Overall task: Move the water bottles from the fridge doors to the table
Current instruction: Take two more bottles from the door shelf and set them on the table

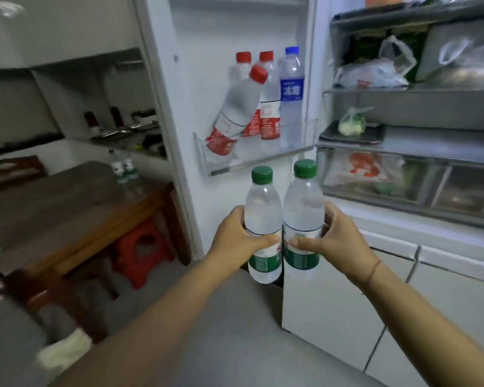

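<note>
Green-capped bottles (263, 219) upright, touching; left hand (235, 238), right hand (338, 238) fingers clamped on each.

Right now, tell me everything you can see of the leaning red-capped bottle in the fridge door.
The leaning red-capped bottle is clear plastic with a red screw cap and a red-and-white label round its lower half; it looks full and frosted. It stands in the door shelf at the left end, base down behind the clear rail, tilted so its cap points up and right. Its neck rests across the upright red-capped bottles behind it. No hand touches it.
</note>
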The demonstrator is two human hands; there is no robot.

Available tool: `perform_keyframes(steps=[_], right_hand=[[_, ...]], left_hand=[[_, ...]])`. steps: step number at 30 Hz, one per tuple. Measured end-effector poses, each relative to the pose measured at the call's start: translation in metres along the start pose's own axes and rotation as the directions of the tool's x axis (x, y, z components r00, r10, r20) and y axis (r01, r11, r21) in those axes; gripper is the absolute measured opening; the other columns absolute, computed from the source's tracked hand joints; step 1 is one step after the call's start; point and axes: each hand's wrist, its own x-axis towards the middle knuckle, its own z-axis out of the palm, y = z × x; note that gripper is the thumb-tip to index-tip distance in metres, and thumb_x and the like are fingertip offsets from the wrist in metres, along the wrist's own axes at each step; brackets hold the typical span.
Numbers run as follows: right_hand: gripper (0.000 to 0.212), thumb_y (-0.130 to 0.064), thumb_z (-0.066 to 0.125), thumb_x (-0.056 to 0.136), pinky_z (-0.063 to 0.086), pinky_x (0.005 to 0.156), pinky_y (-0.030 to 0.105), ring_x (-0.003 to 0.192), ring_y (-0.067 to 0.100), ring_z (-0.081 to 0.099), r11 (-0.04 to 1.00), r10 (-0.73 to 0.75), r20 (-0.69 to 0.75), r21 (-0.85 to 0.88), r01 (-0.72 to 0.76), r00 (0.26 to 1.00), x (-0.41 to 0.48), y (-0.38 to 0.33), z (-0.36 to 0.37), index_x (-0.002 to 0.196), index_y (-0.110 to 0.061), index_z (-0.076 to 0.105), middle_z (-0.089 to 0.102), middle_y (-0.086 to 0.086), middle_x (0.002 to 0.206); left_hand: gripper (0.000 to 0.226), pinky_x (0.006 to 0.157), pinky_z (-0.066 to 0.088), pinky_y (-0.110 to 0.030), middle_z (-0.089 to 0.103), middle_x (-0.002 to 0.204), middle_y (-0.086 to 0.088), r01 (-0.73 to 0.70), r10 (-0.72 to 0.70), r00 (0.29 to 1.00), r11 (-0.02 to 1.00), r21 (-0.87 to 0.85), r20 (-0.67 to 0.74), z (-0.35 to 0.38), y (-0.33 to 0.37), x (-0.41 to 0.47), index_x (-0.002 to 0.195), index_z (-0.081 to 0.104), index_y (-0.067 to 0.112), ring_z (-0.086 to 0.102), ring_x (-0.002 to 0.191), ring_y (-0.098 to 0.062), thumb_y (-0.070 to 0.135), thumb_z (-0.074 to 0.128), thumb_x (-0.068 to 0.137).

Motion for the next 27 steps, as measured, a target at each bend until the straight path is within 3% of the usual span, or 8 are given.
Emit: perform_keyframes(steps=[4, 8, 11, 13, 15, 19, 23, 27], right_hand=[[0.072, -0.014, 0.088, 0.057, 0.053, 0.078, 0.021, 0.095, 0.004, 0.066, 0.999, -0.025, 0.127, 0.042, 0.02, 0.992, -0.008, -0.025, 0.093, 0.12, -0.025, 0.055, 0.069, -0.012, 0.107], [0.069, -0.01, 0.087, 0.059, 0.054, 0.073, 0.015, 0.093, 0.0, 0.066, 0.995, -0.048, 0.235, 0.099, 0.026, 0.971, -0.004, -0.042, 0.168, 0.119, -0.023, 0.056, 0.069, -0.01, 0.106], [0.065, -0.007, 0.086, 0.061, 0.053, 0.069, 0.012, 0.091, -0.003, 0.066, 0.991, -0.064, 0.299, 0.128, 0.027, 0.952, 0.01, -0.05, 0.217, 0.116, -0.026, 0.057, 0.07, -0.009, 0.104], [0.065, -0.008, 0.086, 0.061, 0.054, 0.074, 0.016, 0.093, -0.001, 0.066, 0.991, -0.075, 0.334, 0.133, 0.032, 0.939, 0.024, -0.053, 0.248, 0.115, -0.03, 0.057, 0.07, -0.01, 0.104], [0.067, -0.009, 0.086, 0.061, 0.055, 0.081, 0.025, 0.098, 0.004, 0.066, 0.989, -0.092, 0.356, 0.139, 0.045, 0.93, 0.041, -0.054, 0.281, 0.118, -0.029, 0.057, 0.07, -0.01, 0.106], [0.072, -0.008, 0.086, 0.06, 0.055, 0.086, 0.034, 0.101, 0.008, 0.064, 0.986, -0.107, 0.374, 0.16, 0.049, 0.921, 0.083, -0.058, 0.343, 0.122, -0.026, 0.055, 0.068, -0.009, 0.109], [0.073, -0.009, 0.087, 0.059, 0.055, 0.086, 0.035, 0.101, 0.011, 0.065, 0.98, -0.092, 0.4, 0.198, 0.012, 0.912, 0.139, -0.061, 0.403, 0.123, -0.025, 0.055, 0.068, -0.008, 0.109], [0.07, -0.005, 0.086, 0.06, 0.056, 0.08, 0.027, 0.098, 0.008, 0.065, 0.971, -0.08, 0.409, 0.237, -0.022, 0.909, 0.194, -0.065, 0.458, 0.12, -0.023, 0.056, 0.069, -0.008, 0.106]], left_hand=[[0.075, 0.088, 0.057, -0.043, 0.071, 0.107, 0.008, 0.034, -0.029, 0.991, 0.999, 0.032, -0.131, -0.088, -0.031, -0.041, 0.113, 0.058, 0.025, 0.068, 0.099, -0.009, 0.043, 0.085, 0.045], [0.063, 0.088, 0.057, -0.04, 0.071, 0.105, 0.009, 0.056, -0.048, 0.972, 0.998, 0.029, -0.228, -0.159, -0.056, -0.063, 0.113, 0.059, 0.024, 0.068, 0.097, -0.005, 0.028, 0.089, 0.058], [0.071, 0.089, 0.056, -0.042, 0.072, 0.107, 0.008, 0.086, -0.086, 0.955, 0.996, -0.014, -0.285, -0.202, -0.075, -0.068, 0.115, 0.059, 0.024, 0.068, 0.098, -0.007, 0.038, 0.087, 0.051], [0.072, 0.089, 0.056, -0.042, 0.072, 0.107, 0.007, 0.099, -0.105, 0.939, 0.995, -0.034, -0.327, -0.227, -0.09, -0.066, 0.112, 0.06, 0.026, 0.069, 0.099, -0.009, 0.043, 0.086, 0.048], [0.056, 0.087, 0.057, -0.037, 0.073, 0.102, 0.009, 0.111, -0.114, 0.926, 0.993, -0.03, -0.36, -0.252, -0.103, -0.058, 0.104, 0.062, 0.031, 0.069, 0.096, -0.007, 0.034, 0.088, 0.054], [0.041, 0.071, 0.053, -0.015, 0.071, 0.087, 0.02, 0.097, -0.104, 0.915, 0.995, -0.037, -0.389, -0.304, -0.127, -0.031, 0.094, 0.062, 0.035, 0.068, 0.084, 0.005, 0.014, 0.085, 0.067], [0.044, 0.082, 0.058, -0.031, 0.075, 0.102, 0.006, 0.117, -0.125, 0.91, 0.992, -0.044, -0.395, -0.362, -0.154, 0.015, 0.109, 0.068, 0.021, 0.071, 0.093, -0.007, 0.015, 0.085, 0.068], [0.055, 0.089, 0.057, -0.04, 0.074, 0.106, 0.004, 0.132, -0.147, 0.899, 0.989, -0.064, -0.412, -0.417, -0.183, 0.064, 0.113, 0.066, 0.021, 0.07, 0.098, -0.01, 0.024, 0.088, 0.062]])
